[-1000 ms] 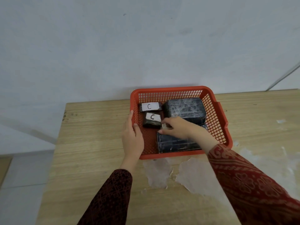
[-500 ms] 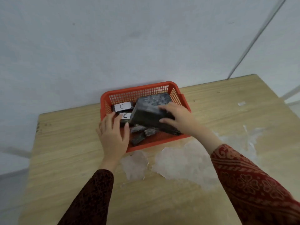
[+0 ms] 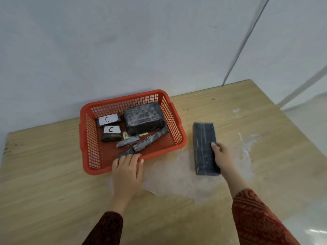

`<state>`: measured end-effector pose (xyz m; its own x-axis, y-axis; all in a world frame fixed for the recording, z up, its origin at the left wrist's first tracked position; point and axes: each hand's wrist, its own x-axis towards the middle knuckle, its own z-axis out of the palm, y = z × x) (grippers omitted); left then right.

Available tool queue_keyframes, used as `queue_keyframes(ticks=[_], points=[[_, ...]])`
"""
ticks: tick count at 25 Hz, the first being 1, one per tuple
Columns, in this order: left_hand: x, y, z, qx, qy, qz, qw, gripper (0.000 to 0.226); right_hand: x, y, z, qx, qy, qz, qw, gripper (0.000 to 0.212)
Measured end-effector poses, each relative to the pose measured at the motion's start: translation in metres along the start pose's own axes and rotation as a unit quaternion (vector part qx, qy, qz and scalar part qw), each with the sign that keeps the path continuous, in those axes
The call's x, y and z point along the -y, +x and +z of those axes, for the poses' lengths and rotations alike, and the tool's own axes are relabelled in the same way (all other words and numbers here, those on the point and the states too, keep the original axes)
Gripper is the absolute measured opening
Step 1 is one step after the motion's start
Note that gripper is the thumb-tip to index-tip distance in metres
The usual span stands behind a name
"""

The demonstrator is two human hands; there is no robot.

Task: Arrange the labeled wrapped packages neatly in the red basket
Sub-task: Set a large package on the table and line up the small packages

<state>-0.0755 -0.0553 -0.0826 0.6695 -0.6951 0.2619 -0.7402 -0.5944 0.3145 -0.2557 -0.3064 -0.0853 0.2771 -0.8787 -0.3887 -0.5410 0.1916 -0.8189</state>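
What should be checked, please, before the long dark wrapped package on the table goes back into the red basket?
1. Right hand has a hold on the long dark plastic-wrapped package: cannot tell; it rests against the package's right side, which lies flat on the wooden table.
2. Red plastic mesh basket steadied: ok; the left hand is at its near rim.
3. Free floor space in the basket: not ok; three thin dark wrapped sticks lie scattered at angles across the middle.
4. Two small packages labelled C lined up: ok, along the left side.
5. Large dark wrapped block settled: ok, in the far right corner.
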Motion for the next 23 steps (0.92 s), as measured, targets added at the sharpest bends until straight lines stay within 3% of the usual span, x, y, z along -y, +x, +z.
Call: queue_keyframes(ticks=[3, 6, 7, 9, 11, 13, 16, 18, 21, 23], points=[[0.002, -0.003, 0.006, -0.027, 0.015, 0.014, 0.999, 0.038, -0.027, -0.009, 0.014, 0.024, -0.036, 0.015, 0.999, 0.032], [0.0, -0.003, 0.01, -0.045, 0.01, 0.007, 0.999, 0.036, -0.022, -0.015, 0.023, -0.006, -0.114, -0.008, 0.993, 0.038], [0.0, -0.002, 0.011, -0.049, 0.005, 0.005, 0.999, 0.036, -0.015, -0.017, 0.025, -0.029, -0.135, -0.036, 0.99, 0.04], [0.003, -0.003, 0.013, -0.052, 0.0, 0.007, 0.999, 0.037, 0.009, -0.024, 0.034, -0.073, -0.15, -0.191, 0.967, 0.033], [0.004, -0.006, 0.015, -0.049, 0.001, 0.009, 0.999, 0.038, 0.041, -0.029, 0.05, -0.047, -0.147, -0.361, 0.92, 0.022], [0.006, -0.006, 0.017, -0.046, 0.0, 0.009, 0.999, 0.036, 0.072, -0.031, 0.079, 0.059, -0.166, -0.456, 0.873, 0.017], [0.008, -0.006, 0.017, -0.036, -0.004, 0.014, 0.999, 0.031, 0.103, -0.028, 0.138, 0.223, -0.256, -0.495, 0.8, 0.018], [0.009, -0.007, 0.017, -0.023, -0.004, 0.013, 1.0, 0.031, 0.111, -0.025, 0.175, 0.291, -0.326, -0.507, 0.743, 0.018], [0.008, -0.004, 0.01, 0.015, -0.007, 0.003, 1.0, 0.03, 0.111, -0.019, 0.207, 0.281, -0.457, -0.579, 0.614, 0.02], [0.009, 0.002, 0.002, 0.047, -0.02, -0.003, 0.999, 0.029, 0.109, -0.016, 0.217, 0.273, -0.495, -0.589, 0.578, 0.024]])
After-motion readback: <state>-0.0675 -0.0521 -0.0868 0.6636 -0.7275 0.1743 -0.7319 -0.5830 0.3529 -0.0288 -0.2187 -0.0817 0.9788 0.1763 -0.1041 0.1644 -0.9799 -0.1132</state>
